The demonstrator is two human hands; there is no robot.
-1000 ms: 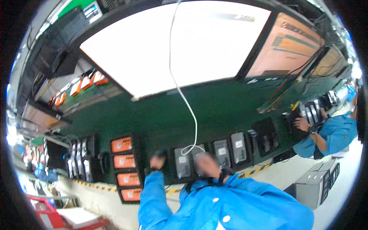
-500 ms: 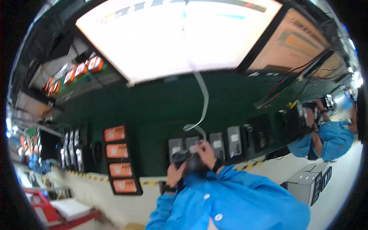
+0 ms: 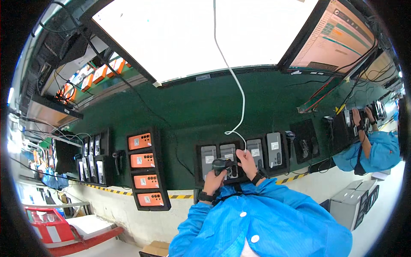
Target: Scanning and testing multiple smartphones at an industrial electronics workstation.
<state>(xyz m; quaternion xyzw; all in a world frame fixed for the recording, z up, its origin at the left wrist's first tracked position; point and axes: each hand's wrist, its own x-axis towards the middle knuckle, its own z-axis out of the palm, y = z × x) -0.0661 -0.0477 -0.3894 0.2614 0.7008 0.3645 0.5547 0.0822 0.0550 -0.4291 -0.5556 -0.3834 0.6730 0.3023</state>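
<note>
My left hand (image 3: 212, 183) grips a dark handheld barcode scanner (image 3: 219, 164), its head over the near ends of two grey phones. The fingers of my right hand (image 3: 247, 165) are closed on the end of a white cable (image 3: 242, 100), just above the tray. Whether that end touches a phone cannot be seen. Several grey phones lie back up side by side in a black foam tray (image 3: 198, 171), each bearing a white label. My right hand partly covers the space between the second grey phone (image 3: 227, 150) and the third grey phone (image 3: 254, 148).
Left of my hands, a black tray (image 3: 165, 203) holds several orange phones. A large lit monitor (image 3: 205, 38) spans the far side. Another scanner (image 3: 117, 160) stands further left, and a black tray (image 3: 305, 141) lies to the right. A co-worker in blue (image 3: 368, 147) is at the far right.
The whole view has shifted and turned sharp. My left hand has brought the scanner right and forward over the grey phones. My right hand still holds the cable end, nearly in the same place.
</note>
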